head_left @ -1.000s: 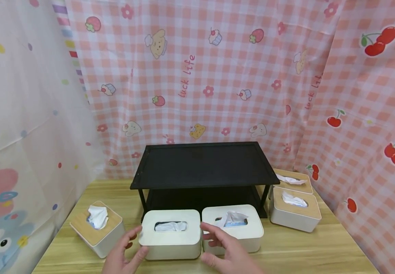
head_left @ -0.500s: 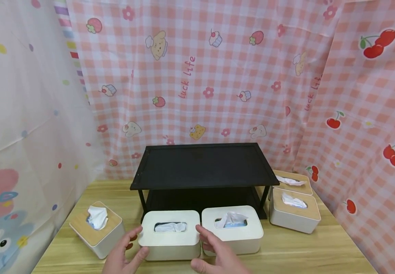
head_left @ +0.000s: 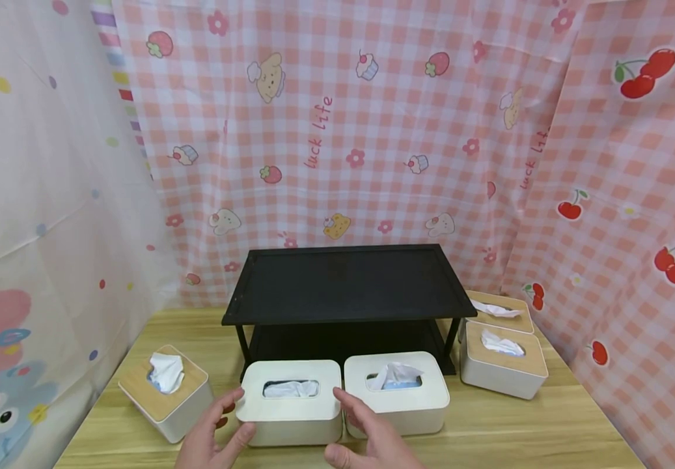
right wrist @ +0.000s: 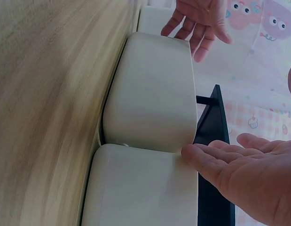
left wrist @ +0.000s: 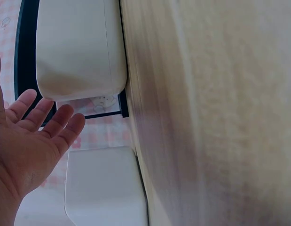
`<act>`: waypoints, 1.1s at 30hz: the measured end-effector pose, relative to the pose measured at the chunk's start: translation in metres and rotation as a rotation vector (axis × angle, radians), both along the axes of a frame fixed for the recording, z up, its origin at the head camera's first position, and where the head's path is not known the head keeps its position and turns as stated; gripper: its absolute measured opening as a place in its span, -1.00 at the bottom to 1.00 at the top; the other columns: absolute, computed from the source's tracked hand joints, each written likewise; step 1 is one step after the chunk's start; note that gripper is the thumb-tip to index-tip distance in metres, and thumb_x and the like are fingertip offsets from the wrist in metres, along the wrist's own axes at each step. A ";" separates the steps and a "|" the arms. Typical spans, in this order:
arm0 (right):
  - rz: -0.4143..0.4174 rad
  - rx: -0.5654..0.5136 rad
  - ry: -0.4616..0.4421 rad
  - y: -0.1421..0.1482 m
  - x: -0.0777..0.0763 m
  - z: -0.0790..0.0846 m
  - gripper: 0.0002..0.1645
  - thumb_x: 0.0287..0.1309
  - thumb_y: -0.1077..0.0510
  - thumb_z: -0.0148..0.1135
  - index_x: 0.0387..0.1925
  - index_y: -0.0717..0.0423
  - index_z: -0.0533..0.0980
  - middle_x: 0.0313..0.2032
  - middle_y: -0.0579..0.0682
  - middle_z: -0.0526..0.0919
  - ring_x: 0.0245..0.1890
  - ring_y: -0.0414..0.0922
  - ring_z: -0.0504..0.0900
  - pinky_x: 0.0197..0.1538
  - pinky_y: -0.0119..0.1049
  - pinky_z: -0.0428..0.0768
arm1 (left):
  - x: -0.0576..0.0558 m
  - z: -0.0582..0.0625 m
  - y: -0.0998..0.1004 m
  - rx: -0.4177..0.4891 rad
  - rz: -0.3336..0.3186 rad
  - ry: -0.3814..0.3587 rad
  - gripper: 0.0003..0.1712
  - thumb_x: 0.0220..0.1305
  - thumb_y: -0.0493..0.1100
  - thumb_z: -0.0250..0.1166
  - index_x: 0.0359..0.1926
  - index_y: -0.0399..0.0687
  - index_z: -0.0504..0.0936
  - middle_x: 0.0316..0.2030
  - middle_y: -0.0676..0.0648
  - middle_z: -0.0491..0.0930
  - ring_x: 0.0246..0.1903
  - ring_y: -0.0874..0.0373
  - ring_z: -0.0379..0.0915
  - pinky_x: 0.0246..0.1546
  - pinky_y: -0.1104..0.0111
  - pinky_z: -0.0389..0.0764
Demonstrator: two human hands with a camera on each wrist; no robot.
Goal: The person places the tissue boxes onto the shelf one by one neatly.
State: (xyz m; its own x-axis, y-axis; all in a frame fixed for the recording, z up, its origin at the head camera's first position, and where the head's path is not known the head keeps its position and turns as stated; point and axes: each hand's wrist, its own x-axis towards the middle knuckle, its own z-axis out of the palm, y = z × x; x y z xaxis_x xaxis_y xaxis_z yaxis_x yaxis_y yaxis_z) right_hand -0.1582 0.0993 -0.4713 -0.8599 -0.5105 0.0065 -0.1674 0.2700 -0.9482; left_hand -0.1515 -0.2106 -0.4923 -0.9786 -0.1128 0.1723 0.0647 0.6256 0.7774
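Observation:
A white tissue box with a tissue in its oval slot sits in front of me on the wooden table. At its left end is my left hand, fingers spread and fingertips right at the upper edge. On the other side my right hand has its fingertips at the box's right end, thumb apart in front. A second white tissue box stands close beside the first, partly behind that hand. Both palms face inward across the first box; in the right wrist view, the right fingers overlap the seam between the boxes.
A black two-tier rack stands behind the white boxes. At the left is a tissue box with a wooden lid; two more wooden-lidded boxes, a front one and a rear one, stand at the right. Patterned curtains enclose the table.
My right hand has moved left, from over the second box's front left corner to the first box's right end. The left hand and the boxes have stayed put.

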 end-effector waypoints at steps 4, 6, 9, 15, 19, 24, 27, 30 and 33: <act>-0.006 0.009 0.004 0.000 0.000 0.000 -0.04 0.45 -0.25 0.32 0.65 0.07 0.21 0.63 0.12 0.29 0.50 0.41 0.41 0.45 0.39 0.42 | 0.000 -0.001 0.000 -0.005 0.000 0.005 -0.35 0.40 0.12 0.46 0.35 -0.12 0.61 0.33 -0.22 0.64 0.18 -0.10 0.63 0.05 0.21 0.68; -0.011 0.016 0.011 0.000 0.000 -0.001 -0.04 0.44 -0.24 0.33 0.65 0.05 0.22 0.63 0.11 0.29 0.48 0.42 0.42 0.44 0.36 0.43 | 0.000 -0.001 0.000 -0.009 -0.001 0.012 -0.35 0.40 0.12 0.47 0.35 -0.12 0.61 0.32 -0.22 0.65 0.18 -0.10 0.64 0.04 0.21 0.68; -0.015 0.018 0.014 -0.001 0.000 -0.001 -0.05 0.43 -0.23 0.35 0.65 0.02 0.24 0.64 0.11 0.28 0.47 0.43 0.43 0.44 0.30 0.45 | -0.001 -0.002 -0.001 -0.013 -0.003 0.017 -0.35 0.40 0.12 0.47 0.35 -0.13 0.61 0.33 -0.23 0.64 0.18 -0.10 0.64 0.04 0.20 0.69; -0.016 0.024 0.018 -0.001 0.001 -0.002 -0.04 0.41 -0.22 0.37 0.64 0.04 0.26 0.63 0.11 0.30 0.46 0.42 0.44 0.46 0.17 0.46 | -0.001 -0.003 -0.001 -0.014 -0.005 0.023 -0.34 0.40 0.11 0.47 0.36 -0.15 0.60 0.34 -0.24 0.64 0.18 -0.11 0.65 0.03 0.22 0.69; -0.022 0.064 0.059 -0.002 0.003 -0.002 -0.05 0.41 -0.22 0.38 0.62 0.08 0.27 0.61 0.08 0.35 0.49 0.30 0.44 0.46 -0.08 0.46 | 0.000 -0.004 -0.002 -0.015 -0.008 0.028 -0.33 0.40 0.10 0.47 0.36 -0.16 0.59 0.34 -0.25 0.63 0.17 -0.12 0.66 0.01 0.24 0.69; -0.022 0.127 0.084 -0.004 0.003 0.000 -0.05 0.39 -0.26 0.38 0.61 0.05 0.29 0.61 0.13 0.34 0.56 0.22 0.36 0.51 0.08 0.46 | 0.000 -0.006 -0.003 -0.017 -0.011 0.041 -0.35 0.40 0.07 0.46 0.37 -0.16 0.59 0.32 -0.25 0.64 0.15 -0.12 0.67 -0.01 0.26 0.68; -0.019 0.156 0.087 -0.005 0.001 -0.001 -0.02 0.38 -0.30 0.37 0.61 0.05 0.29 0.61 0.18 0.31 0.55 0.27 0.36 0.48 0.18 0.49 | 0.000 -0.006 -0.003 -0.016 -0.007 0.034 -0.33 0.40 0.09 0.46 0.37 -0.17 0.58 0.31 -0.25 0.65 0.13 -0.11 0.67 -0.01 0.27 0.68; -0.023 0.170 0.068 -0.004 0.000 -0.005 0.02 0.36 -0.33 0.37 0.62 0.07 0.27 0.60 0.20 0.33 0.49 0.28 0.45 0.43 0.17 0.55 | 0.000 -0.005 -0.002 -0.011 0.001 0.011 -0.31 0.40 0.12 0.46 0.38 -0.16 0.58 0.30 -0.24 0.66 0.14 -0.10 0.67 -0.01 0.27 0.67; -0.028 0.158 0.011 -0.003 -0.001 -0.008 0.07 0.35 -0.38 0.36 0.63 0.06 0.24 0.60 0.23 0.33 0.43 0.31 0.52 0.39 0.28 0.55 | -0.001 -0.005 -0.002 -0.008 0.006 -0.010 -0.29 0.41 0.15 0.45 0.39 -0.15 0.57 0.31 -0.23 0.66 0.15 -0.09 0.67 0.01 0.26 0.67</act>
